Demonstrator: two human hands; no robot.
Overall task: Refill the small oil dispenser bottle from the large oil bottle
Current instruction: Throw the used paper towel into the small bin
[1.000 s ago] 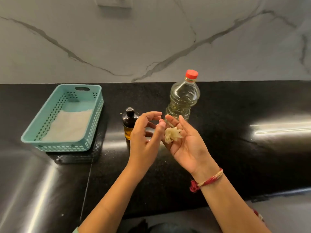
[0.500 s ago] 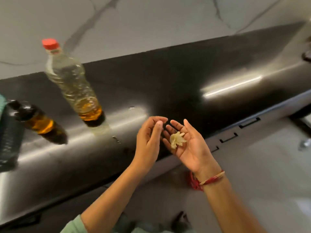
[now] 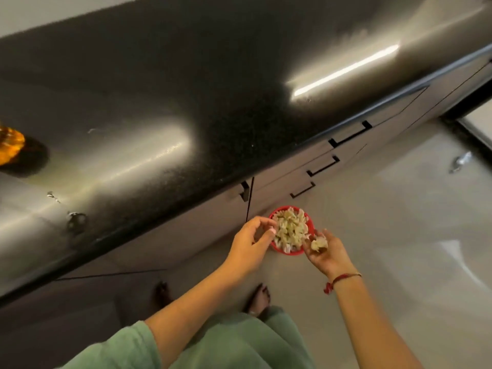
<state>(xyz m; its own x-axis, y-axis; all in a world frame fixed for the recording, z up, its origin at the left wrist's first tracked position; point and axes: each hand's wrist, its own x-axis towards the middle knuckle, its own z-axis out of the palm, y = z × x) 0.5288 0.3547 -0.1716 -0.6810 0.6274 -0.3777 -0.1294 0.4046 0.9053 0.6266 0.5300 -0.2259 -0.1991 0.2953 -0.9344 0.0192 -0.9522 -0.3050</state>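
You are seeing a dim, blurry picture. White glare is shining on the dark counter (image 3: 213,75), and the edges are bending.

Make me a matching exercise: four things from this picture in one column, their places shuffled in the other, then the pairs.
1 red bin
2 crumpled wad
3 oil bottle
4 red thread

a round the right wrist
b on the counter, at the view's left edge
c on the floor by the cabinet
d in the palm of the right hand

Pairs: 1-c, 2-d, 3-b, 4-a
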